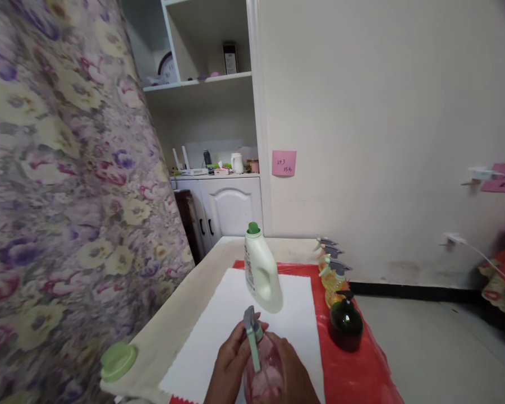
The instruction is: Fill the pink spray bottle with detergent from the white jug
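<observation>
A pink see-through spray bottle with a grey and green trigger head stands between my hands at the near edge of the white sheet. My left hand closes round the trigger head, its fingertips showing behind the neck. Around the right side of the pink body wraps my right hand. Just beyond them a pale green detergent bottle stands upright on the sheet, with a darker green piece in its mouth. A light green cap lies at the table's near left corner.
Along the red cover on the right stand a dark green pump bottle and several yellow spray bottles. A floral curtain hangs at the left. Behind the table are a white cabinet and a wall.
</observation>
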`<state>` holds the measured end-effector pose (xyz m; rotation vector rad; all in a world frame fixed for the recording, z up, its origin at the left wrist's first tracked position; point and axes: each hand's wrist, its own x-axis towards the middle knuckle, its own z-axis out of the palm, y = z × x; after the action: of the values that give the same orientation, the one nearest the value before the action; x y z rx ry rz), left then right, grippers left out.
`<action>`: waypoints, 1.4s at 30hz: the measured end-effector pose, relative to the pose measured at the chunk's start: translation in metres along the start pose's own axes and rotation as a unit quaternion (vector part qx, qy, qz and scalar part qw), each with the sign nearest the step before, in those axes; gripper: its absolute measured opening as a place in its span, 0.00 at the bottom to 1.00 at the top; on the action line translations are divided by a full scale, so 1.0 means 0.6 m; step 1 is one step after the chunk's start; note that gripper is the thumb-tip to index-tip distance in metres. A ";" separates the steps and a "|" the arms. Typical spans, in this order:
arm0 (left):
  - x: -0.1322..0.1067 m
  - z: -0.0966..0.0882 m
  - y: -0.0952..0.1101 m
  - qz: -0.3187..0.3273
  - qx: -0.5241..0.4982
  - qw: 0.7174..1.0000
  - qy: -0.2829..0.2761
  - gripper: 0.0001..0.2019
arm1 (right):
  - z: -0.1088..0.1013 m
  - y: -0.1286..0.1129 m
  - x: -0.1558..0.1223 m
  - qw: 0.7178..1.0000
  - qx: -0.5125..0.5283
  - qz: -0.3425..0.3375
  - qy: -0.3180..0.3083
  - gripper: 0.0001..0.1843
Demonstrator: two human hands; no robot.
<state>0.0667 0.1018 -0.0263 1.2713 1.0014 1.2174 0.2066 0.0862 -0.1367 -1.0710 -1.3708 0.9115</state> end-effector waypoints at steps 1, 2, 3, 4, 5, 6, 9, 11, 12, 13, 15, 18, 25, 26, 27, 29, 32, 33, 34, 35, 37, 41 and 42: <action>-0.001 0.003 0.000 -0.001 -0.010 1.000 0.008 0.24 | -0.003 -0.002 -0.001 1.000 -0.013 -0.001 -0.004 0.42; -0.002 0.006 0.000 -0.002 -0.018 1.000 0.017 0.23 | -0.006 -0.003 0.000 1.000 -0.024 -0.002 -0.011 0.44; -0.003 0.009 -0.001 0.000 -0.023 0.999 0.024 0.22 | -0.009 -0.006 0.001 0.999 -0.031 -0.005 -0.021 0.46; -0.004 0.012 -0.001 0.001 -0.026 0.999 0.029 0.21 | -0.011 -0.008 0.003 0.999 -0.032 -0.008 -0.034 0.48; -0.004 0.014 -0.001 -0.001 -0.029 0.999 0.030 0.20 | -0.014 -0.012 0.005 0.999 -0.029 -0.010 -0.044 0.49; -0.005 0.016 0.001 -0.006 -0.032 0.999 0.029 0.19 | -0.016 -0.018 0.007 0.998 -0.024 -0.009 -0.052 0.49; -0.008 0.019 0.009 -0.034 -0.050 0.998 -0.001 0.20 | -0.023 -0.044 0.011 0.997 0.013 0.014 -0.081 0.50; -0.010 0.020 0.015 -0.036 -0.066 0.997 -0.014 0.21 | -0.028 -0.067 0.012 0.992 0.058 0.018 -0.111 0.49; -0.012 0.020 0.019 -0.031 -0.075 0.997 -0.016 0.21 | -0.029 -0.079 0.012 0.988 0.083 0.017 -0.129 0.48; -0.013 0.021 0.022 -0.027 -0.084 0.996 -0.021 0.21 | -0.031 -0.089 0.012 0.983 0.110 0.015 -0.146 0.46; -0.017 0.022 0.029 -0.026 -0.096 0.994 -0.036 0.20 | -0.032 -0.104 0.011 0.970 0.174 0.023 -0.167 0.43; -0.022 0.027 0.036 -0.034 -0.118 0.992 -0.040 0.19 | -0.029 -0.109 0.012 0.937 0.282 0.049 -0.201 0.43; -0.030 0.044 0.038 -0.062 -0.154 0.986 0.022 0.19 | -0.025 -0.106 0.022 0.904 0.367 0.011 -0.220 0.42; -0.031 0.046 0.038 -0.062 -0.151 0.986 0.027 0.20 | -0.026 -0.109 0.023 0.904 0.365 0.003 -0.221 0.43; -0.032 0.048 0.039 -0.061 -0.146 0.987 0.032 0.20 | -0.027 -0.114 0.024 0.906 0.359 -0.003 -0.224 0.44; -0.034 0.050 0.039 -0.048 -0.132 0.989 0.042 0.20 | -0.028 -0.122 0.025 0.913 0.338 -0.002 -0.227 0.43; -0.034 0.052 0.037 -0.026 -0.115 0.991 0.057 0.20 | -0.031 -0.128 0.022 0.917 0.337 -0.008 -0.211 0.40; -0.034 0.052 0.036 -0.025 -0.117 0.991 0.063 0.20 | -0.032 -0.128 0.020 0.917 0.339 -0.011 -0.209 0.40; -0.034 0.052 0.035 -0.027 -0.124 0.990 0.068 0.21 | -0.032 -0.126 0.019 0.917 0.339 -0.014 -0.212 0.41; -0.034 0.053 0.035 -0.034 -0.137 0.987 0.072 0.21 | -0.032 -0.125 0.017 0.916 0.337 -0.016 -0.216 0.42; -0.034 0.054 0.035 -0.052 -0.172 0.981 0.077 0.22 | -0.031 -0.124 0.015 0.917 0.337 -0.007 -0.213 0.42; -0.035 0.059 0.035 -0.075 -0.214 0.971 0.080 0.23 | -0.024 -0.134 0.011 0.920 0.351 0.044 -0.170 0.35; -0.034 0.059 0.034 -0.078 -0.218 0.970 0.079 0.23 | -0.023 -0.137 0.010 0.918 0.355 0.049 -0.169 0.34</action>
<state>0.0970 0.0748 -0.0052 0.7482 0.8670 1.3397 0.2123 0.0670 -0.0553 -0.4314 -1.1042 1.5707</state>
